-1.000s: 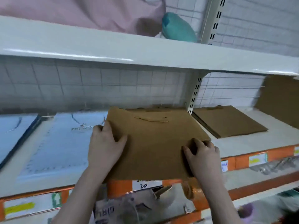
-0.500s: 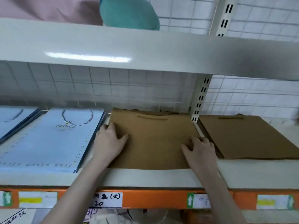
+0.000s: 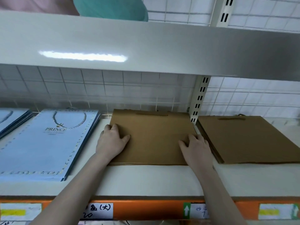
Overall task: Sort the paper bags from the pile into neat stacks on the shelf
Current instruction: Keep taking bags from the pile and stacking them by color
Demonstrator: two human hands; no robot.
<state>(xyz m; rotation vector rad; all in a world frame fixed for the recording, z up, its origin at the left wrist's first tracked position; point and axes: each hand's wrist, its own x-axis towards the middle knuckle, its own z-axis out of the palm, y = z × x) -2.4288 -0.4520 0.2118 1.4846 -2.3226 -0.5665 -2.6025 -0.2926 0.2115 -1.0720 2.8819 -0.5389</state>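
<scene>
Nearest, along the bottom, runs the orange front strip (image 3: 149, 210) of the shelf, carrying a handwritten white label (image 3: 97, 211) at about 6 o'clock and yellow-marked labels (image 3: 274, 211) toward 4 and 8 o'clock. Two bare forearms rise over that strip onto the white shelf (image 3: 146, 179). The left hand (image 3: 112, 142) lies on the near-left part of the middle stack of brown bags (image 3: 154, 137), thumb spread out across the top bag and fingers curled over the stack's left edge, gripping it there. The right hand (image 3: 197, 147) sits at the stack's near-right corner, thumb on top and fingers wrapped down over the right edge, gripping it likewise. That stack lies flat on the shelf at the centre, its far edge close to the wire grid at the back, its handle end pointing to 12 o'clock. At 3 o'clock, just beside it beyond the slotted upright post (image 3: 200, 101), lies a second stack of brown bags (image 3: 246, 138). At 9 o'clock lies a stack of pale blue bags (image 3: 47, 143) printed "PRINCE", with another blue stack (image 3: 11, 117) at the far left. Farthest, at 12 o'clock, the upper shelf (image 3: 146, 49) holds a teal bundle (image 3: 112, 7) and something pink (image 3: 32, 4).
</scene>
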